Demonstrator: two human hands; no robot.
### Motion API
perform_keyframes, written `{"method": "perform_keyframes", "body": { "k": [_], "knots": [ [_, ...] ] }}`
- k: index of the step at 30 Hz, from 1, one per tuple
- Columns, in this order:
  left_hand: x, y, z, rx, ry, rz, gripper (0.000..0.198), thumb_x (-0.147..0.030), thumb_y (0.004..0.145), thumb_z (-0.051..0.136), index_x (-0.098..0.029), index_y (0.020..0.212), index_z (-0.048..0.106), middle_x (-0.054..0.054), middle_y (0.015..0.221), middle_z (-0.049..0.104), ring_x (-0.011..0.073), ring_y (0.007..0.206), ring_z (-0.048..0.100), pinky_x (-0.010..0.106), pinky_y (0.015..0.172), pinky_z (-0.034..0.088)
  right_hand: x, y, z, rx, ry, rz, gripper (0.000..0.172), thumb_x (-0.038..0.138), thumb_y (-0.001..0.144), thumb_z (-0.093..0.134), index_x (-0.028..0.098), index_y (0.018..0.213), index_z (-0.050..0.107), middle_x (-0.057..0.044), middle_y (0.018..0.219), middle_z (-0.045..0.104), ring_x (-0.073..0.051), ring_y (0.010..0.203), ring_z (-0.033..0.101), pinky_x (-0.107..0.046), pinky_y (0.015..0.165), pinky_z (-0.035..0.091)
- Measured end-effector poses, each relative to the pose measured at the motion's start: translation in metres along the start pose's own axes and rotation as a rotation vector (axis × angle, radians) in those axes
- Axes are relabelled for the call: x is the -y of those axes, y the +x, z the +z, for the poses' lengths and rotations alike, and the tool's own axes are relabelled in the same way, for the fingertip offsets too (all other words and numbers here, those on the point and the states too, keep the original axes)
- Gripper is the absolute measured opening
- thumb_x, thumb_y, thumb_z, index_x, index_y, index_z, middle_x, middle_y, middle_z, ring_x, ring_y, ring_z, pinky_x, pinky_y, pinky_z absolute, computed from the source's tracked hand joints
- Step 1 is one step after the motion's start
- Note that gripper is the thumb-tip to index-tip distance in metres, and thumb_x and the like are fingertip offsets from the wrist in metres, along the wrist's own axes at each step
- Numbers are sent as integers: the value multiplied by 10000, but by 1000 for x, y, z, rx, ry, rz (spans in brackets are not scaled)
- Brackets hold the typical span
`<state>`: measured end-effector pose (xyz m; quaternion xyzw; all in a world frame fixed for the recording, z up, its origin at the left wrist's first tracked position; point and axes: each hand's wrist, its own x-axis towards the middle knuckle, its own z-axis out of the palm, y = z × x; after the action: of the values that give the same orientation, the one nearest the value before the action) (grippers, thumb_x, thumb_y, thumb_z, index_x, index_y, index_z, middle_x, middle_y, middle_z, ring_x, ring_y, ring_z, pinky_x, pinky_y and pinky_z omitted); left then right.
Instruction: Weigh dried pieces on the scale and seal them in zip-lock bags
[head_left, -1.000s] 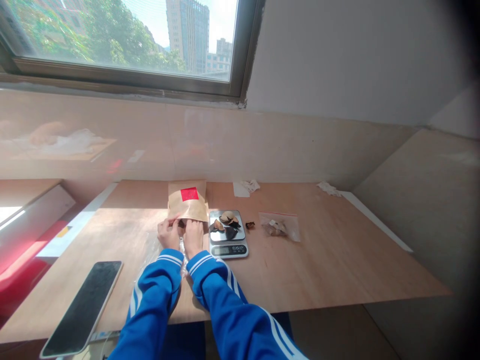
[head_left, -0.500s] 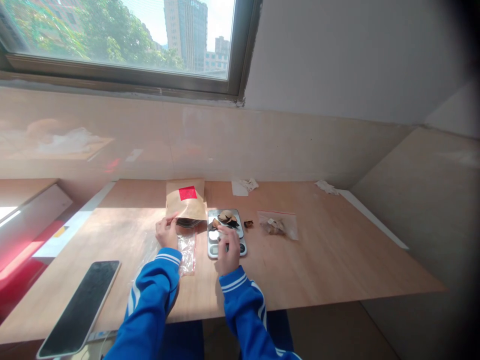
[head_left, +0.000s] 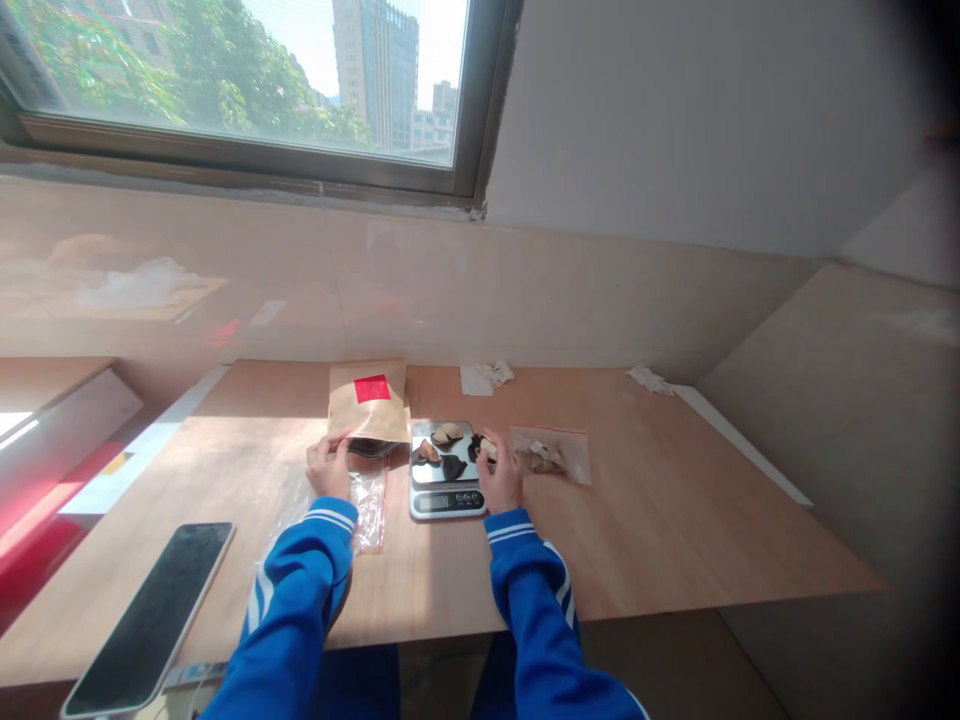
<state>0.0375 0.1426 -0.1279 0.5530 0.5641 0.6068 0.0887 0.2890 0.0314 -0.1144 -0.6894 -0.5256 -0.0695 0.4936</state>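
Right hand (head_left: 501,479) has moved to the scale's (head_left: 448,505) right edge, nearly closed on a piece (head_left: 475,447), apart from the other pieces (head_left: 451,466) there; left hand (head_left: 330,470), loosely pinched, holds the bag's (head_left: 364,425) lip.

There are one scale (head_left: 448,503), one paper bag (head_left: 367,410), two clear plastic bags (head_left: 370,510) (head_left: 574,450), one dark-screened device (head_left: 154,615) and two hands (head_left: 328,467) (head_left: 501,474).

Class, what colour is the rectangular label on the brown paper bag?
The rectangular label is red; see head view.
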Motion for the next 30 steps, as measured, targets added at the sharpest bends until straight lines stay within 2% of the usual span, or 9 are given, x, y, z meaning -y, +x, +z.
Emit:
{"method": "perform_keyframes", "body": {
  "k": [5, 9, 16, 21, 24, 26, 30],
  "knots": [
    [-2, 0, 0, 11, 24, -20, 192, -313, 799, 572, -222, 904, 704, 24, 821, 600, 140, 710, 574, 306, 792, 476, -22, -22, -12, -196, -9, 132, 361, 236, 857, 403, 132, 1168, 553, -140, 1102, 634, -223, 976, 609, -383, 861, 482],
    [-3, 0, 0, 6, 27, -26, 184, -307, 782, 584, -227, 890, 709, 26, 824, 609, 144, 713, 578, 300, 787, 476, -25, -31, -11, -221, 19, 170, 404, 244, 844, 438, 120, 1223, 506, -159, 1125, 619, -230, 975, 612, -384, 841, 498],
    [0, 0, 1, 5, 31, -20, 185, -309, 779, 584, -229, 893, 706, 28, 835, 610, 144, 712, 575, 300, 778, 474, -35, -36, -6, -156, 45, 116, 413, 297, 844, 452, 117, 1212, 508, -175, 1136, 617, -241, 1003, 608, -406, 856, 501],
    [0, 0, 2, 11, 40, -25, 190, -306, 782, 581, -224, 899, 706, 28, 831, 605, 144, 710, 570, 300, 765, 472, -36, -38, -4, 13, 95, 5, 411, 320, 871, 436, 123, 1229, 485, -164, 1139, 626, -222, 1038, 615, -348, 843, 520],
    [-2, 0, 1, 17, 44, -35, 184, -300, 779, 581, -219, 890, 704, 27, 823, 600, 144, 712, 570, 303, 771, 472, -37, -39, -1, 71, 94, 16, 440, 350, 877, 430, 116, 1248, 463, -171, 1114, 640, -224, 1006, 635, -334, 801, 535],
    [-2, 0, 1, 17, 43, -36, 183, -298, 779, 582, -218, 891, 702, 26, 823, 599, 143, 713, 570, 304, 773, 472, -39, -38, 1, 23, 79, 75, 464, 367, 878, 429, 98, 1255, 451, -185, 1079, 650, -235, 970, 648, -346, 776, 539],
    [-1, 0, 1, 13, 51, -32, 185, -300, 784, 581, -216, 898, 700, 27, 828, 596, 143, 716, 572, 305, 772, 470, -42, -36, 2, -175, 81, 175, 462, 363, 876, 444, 88, 1247, 444, -206, 1099, 628, -243, 979, 634, -376, 809, 518]
  ]
}}
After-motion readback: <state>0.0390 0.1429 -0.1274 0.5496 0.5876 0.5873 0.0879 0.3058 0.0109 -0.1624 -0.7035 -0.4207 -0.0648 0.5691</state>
